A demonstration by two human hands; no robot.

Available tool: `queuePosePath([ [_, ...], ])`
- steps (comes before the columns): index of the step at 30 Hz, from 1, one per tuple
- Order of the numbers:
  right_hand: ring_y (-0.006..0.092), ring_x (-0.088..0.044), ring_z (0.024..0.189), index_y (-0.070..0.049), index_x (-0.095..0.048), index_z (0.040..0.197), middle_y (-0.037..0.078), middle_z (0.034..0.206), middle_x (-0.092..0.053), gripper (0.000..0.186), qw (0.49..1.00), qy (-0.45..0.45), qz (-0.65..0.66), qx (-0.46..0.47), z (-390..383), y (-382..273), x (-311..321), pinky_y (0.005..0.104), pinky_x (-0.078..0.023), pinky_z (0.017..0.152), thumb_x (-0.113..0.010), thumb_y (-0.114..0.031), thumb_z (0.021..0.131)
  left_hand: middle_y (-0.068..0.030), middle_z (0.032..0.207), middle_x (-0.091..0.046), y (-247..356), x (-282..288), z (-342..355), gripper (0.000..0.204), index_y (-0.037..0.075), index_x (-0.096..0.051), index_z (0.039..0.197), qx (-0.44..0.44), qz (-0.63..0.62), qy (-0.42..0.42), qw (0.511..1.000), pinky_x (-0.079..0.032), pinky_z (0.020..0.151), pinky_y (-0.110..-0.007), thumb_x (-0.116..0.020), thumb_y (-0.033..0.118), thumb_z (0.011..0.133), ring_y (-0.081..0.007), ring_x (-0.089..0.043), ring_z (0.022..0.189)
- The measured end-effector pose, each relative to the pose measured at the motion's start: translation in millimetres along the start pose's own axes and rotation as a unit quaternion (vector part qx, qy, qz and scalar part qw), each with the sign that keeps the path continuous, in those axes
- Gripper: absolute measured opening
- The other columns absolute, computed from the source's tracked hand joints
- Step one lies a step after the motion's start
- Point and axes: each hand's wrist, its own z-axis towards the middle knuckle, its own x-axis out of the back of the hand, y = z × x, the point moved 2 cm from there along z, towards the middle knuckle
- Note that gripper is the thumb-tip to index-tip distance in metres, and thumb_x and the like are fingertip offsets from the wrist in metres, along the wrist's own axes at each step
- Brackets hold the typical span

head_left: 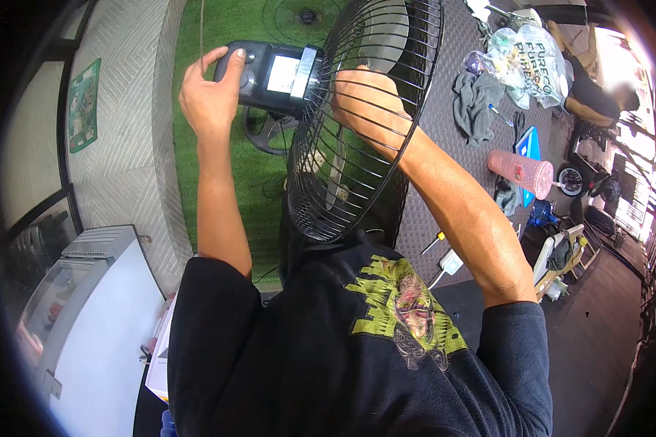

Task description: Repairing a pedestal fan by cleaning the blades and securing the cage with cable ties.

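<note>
A fan's black motor housing (264,75) with a silver band sits in front of me, joined to a black wire fan guard (321,191). My left hand (210,95) is closed on the rear end of the housing, thumb on top near a knob. Inside the guard's bowl, my right hand (370,105) is curled at the hub by the housing's front; what its fingers hold is hidden. A pale rounded piece (384,40) shows behind the wires beyond that hand.
Green turf (266,175) lies below. On the grey textured tabletop (455,171) at right are a plastic bag (521,62), dark cloth (477,109), pink tumbler (521,173) and yellow-handled screwdriver (433,243). A white freezer (113,328) stands at left; another person (594,95) is far right.
</note>
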Motion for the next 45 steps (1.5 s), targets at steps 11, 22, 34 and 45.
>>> queuePosePath([
  [11, 0.0258, -0.063, 0.076, -0.007, -0.068, 0.084, 0.009, 0.088, -0.065, 0.014, 0.999, 0.046, -0.001, 0.028, -4, -4, 32, 0.0349, -0.052, 0.066, -0.063, -0.017, 0.076, -0.0129, 0.110, -0.061, 7, 28, 6, 0.051, 0.006, -0.063, 0.110, -0.030, -0.059, 0.061, 0.996, -0.044, 0.088, -0.041, -0.072, 0.043, 0.076, -0.0281, -0.058, 0.101],
  [22, 0.0159, -0.058, 0.095, 0.002, -0.049, 0.128, 0.011, 0.109, -0.061, 0.047, 0.794, 0.183, 0.513, -0.272, -110, -42, 171, 0.0283, -0.047, 0.082, -0.055, -0.028, 0.093, -0.0093, 0.092, -0.052, 227, 80, -118, 0.046, 0.000, -0.046, 0.119, -0.096, -0.673, -0.342, 0.649, -0.030, 0.041, -0.020, -0.029, 0.039, 0.099, -0.0058, -0.032, 0.053],
  [34, 0.0228, -0.058, 0.090, -0.004, -0.062, 0.115, 0.012, 0.096, -0.057, 0.036, 0.936, 0.084, 0.058, -0.338, -211, -27, 230, 0.0291, -0.043, 0.087, -0.062, 0.000, 0.079, -0.0093, 0.102, -0.061, 180, -74, -210, 0.023, 0.005, -0.050, 0.113, 0.220, -0.631, -0.415, 0.617, -0.048, 0.080, -0.034, -0.048, 0.019, 0.094, -0.0190, -0.061, 0.091],
  [45, 0.0297, -0.061, 0.090, -0.006, -0.063, 0.102, 0.012, 0.102, -0.058, 0.038, 0.991, 0.013, -0.004, -0.136, -83, -19, 190, 0.0361, -0.051, 0.075, -0.065, 0.007, 0.066, -0.0004, 0.099, -0.060, 108, -87, -183, 0.021, 0.013, -0.054, 0.111, 0.401, -0.703, -0.218, 0.545, -0.048, 0.078, -0.033, -0.050, 0.026, 0.094, -0.0127, -0.056, 0.086],
])
